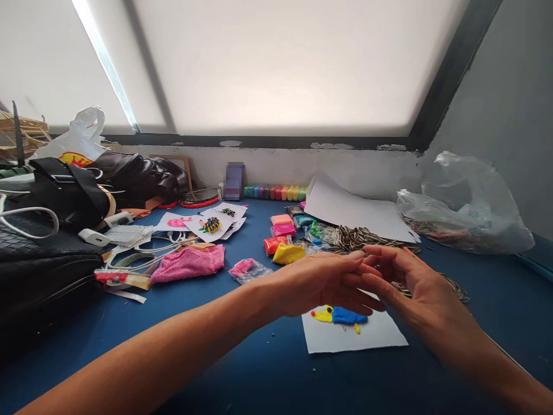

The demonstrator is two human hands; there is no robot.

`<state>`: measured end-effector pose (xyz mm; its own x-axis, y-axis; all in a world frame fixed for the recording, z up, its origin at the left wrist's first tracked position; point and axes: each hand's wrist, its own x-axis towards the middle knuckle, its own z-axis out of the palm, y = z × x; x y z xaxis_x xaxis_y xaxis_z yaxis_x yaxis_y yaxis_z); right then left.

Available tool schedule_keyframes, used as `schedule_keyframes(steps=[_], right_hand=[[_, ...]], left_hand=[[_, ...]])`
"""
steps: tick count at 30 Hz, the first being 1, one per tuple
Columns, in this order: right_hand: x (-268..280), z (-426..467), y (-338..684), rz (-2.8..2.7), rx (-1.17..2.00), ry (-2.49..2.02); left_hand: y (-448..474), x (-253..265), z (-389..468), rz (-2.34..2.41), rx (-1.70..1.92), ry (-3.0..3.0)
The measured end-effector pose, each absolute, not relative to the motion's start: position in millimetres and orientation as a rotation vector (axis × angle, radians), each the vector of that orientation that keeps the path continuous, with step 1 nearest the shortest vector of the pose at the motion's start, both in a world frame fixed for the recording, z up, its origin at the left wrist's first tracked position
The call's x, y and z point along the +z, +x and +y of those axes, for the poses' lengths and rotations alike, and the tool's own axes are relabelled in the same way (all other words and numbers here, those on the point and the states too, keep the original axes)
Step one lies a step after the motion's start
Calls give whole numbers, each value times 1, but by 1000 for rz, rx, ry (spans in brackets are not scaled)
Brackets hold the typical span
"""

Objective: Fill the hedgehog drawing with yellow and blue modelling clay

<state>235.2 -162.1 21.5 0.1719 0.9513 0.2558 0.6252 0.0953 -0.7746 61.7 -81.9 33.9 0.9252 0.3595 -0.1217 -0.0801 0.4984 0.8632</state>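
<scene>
My left hand and my right hand meet over a sheet of white paper. The left hand is turned sideways, its thumb bent in towards the long fingers. Curled around these fingertips are the right thumb and fingers. Whatever lies between the fingers is hidden. On the paper below is a flat modelling-clay figure, with a blue body, a yellow pointed head, a red nose and a black round ear. A small yellow clay piece sits under the body, beside pencil lines.
Behind my hands lie clay packets, striped sunflower seeds and white sheets. At left are finished pictures, a pink cloth, cables and black bags. A clear plastic bag stands at right.
</scene>
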Motion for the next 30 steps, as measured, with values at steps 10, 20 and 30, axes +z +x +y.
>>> schedule_keyframes(steps=[10, 20, 30], right_hand=[[22, -167, 233, -1671, 629, -1562], [23, -171, 241, -1642, 507, -1639], [20, -169, 250, -1579, 409, -1648]], left_hand=[[61, 28, -82, 290, 238, 1128], [62, 25, -87, 281, 236, 1141], [64, 26, -86, 271, 232, 1108]])
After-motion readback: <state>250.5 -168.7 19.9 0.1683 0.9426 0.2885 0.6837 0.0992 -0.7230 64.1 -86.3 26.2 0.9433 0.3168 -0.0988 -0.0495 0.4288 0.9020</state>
